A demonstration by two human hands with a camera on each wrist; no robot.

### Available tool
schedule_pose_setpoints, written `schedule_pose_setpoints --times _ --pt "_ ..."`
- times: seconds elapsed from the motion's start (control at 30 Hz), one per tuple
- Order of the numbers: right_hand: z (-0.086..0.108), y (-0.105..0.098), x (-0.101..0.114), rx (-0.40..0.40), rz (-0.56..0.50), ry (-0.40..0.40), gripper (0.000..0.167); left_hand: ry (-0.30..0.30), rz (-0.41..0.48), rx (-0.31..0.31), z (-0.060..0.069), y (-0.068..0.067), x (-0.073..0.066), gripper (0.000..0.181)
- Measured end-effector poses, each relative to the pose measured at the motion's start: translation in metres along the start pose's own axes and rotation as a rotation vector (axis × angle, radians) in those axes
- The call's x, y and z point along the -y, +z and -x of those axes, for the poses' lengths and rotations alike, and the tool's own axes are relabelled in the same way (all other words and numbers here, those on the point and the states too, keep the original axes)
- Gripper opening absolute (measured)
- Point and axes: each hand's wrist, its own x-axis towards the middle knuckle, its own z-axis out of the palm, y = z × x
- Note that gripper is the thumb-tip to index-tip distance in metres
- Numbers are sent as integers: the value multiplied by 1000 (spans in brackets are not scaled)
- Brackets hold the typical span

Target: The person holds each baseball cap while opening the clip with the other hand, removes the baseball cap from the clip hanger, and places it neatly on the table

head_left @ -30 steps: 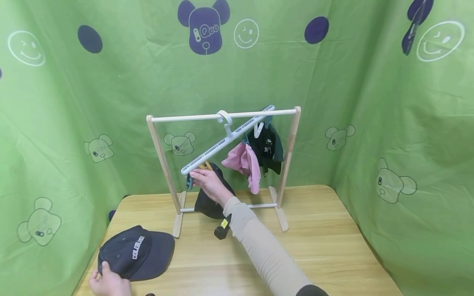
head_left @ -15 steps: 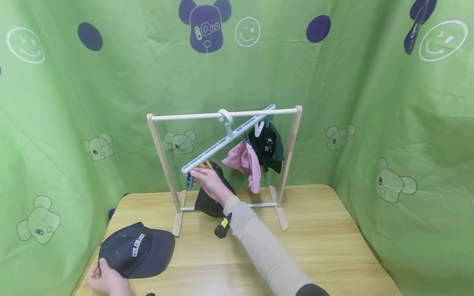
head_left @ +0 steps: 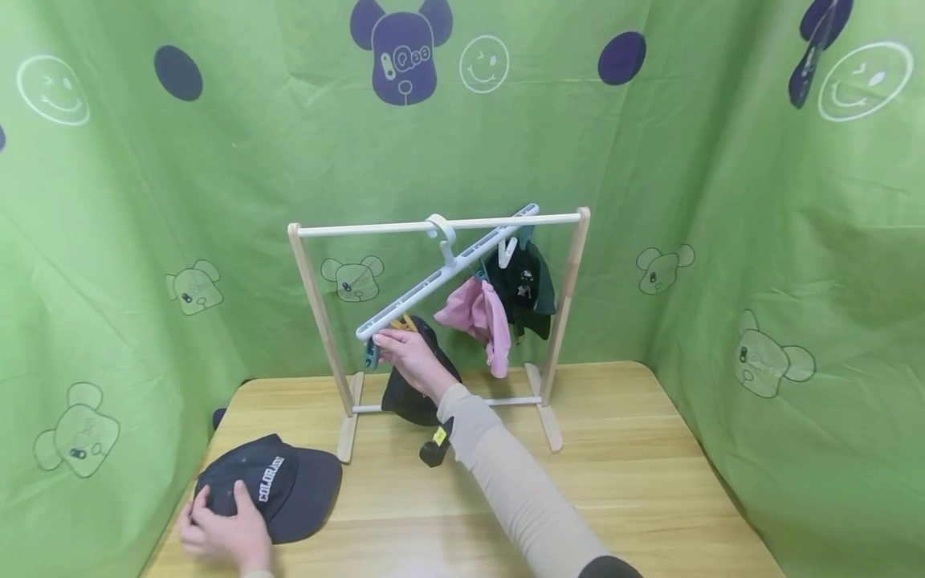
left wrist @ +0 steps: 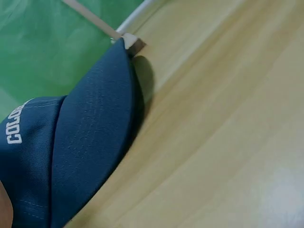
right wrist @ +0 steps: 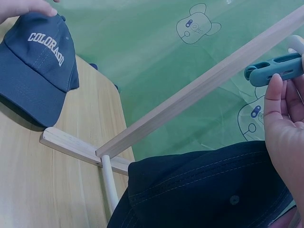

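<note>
A dark "COLORADO" cap (head_left: 299,490) lies on the table at front left, its brim pointing right. Spread over the back of its crown are the fingers of my left hand (head_left: 230,530), touching the cloth. The right hand (head_left: 412,361) pinches a teal clip (head_left: 372,353) under the near left end of the pale hanger (head_left: 426,289); this clip (right wrist: 275,69) appears at the right edge of the right wrist view. Behind that hand a black cap (head_left: 405,397) hangs by a yellow clip (head_left: 403,323). Only the Colorado cap's brim (left wrist: 95,114) and front show in the left wrist view.
A wooden rack (head_left: 318,305) stands on the table (head_left: 614,482) and bears the slanted hanger. From its right half hang a pink cloth item (head_left: 480,321) and a dark green cap (head_left: 531,289), with a white clip (head_left: 507,253). Green curtain surrounds the table.
My left hand has shifted right and its fingers have moved from the cap's back edge onto the crown, spreading apart. The right hand keeps its place at the clip.
</note>
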Motion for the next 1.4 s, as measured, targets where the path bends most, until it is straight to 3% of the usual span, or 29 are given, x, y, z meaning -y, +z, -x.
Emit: schedule_pose_setpoints --times 0.13,0.27,0.4,0.57,0.83,1.4 --pt "0 0 0 -1 -6 -1 18 121 -69 100 3 1 0 45" --pt "0 0 0 -1 -7 -4 19 177 -184 242 3 3 3 47" --pt "0 0 0 -4 -9 -5 20 164 -307 364 0 3 7 57" --pt "0 1 0 -13 -7 -6 24 136 -396 450 -5 2 8 65" --pt "2 2 1 -7 -4 -10 27 97 -463 543 -13 5 15 71" --pt "3 2 1 -4 25 -16 28 20 -506 652 -21 14 31 75"
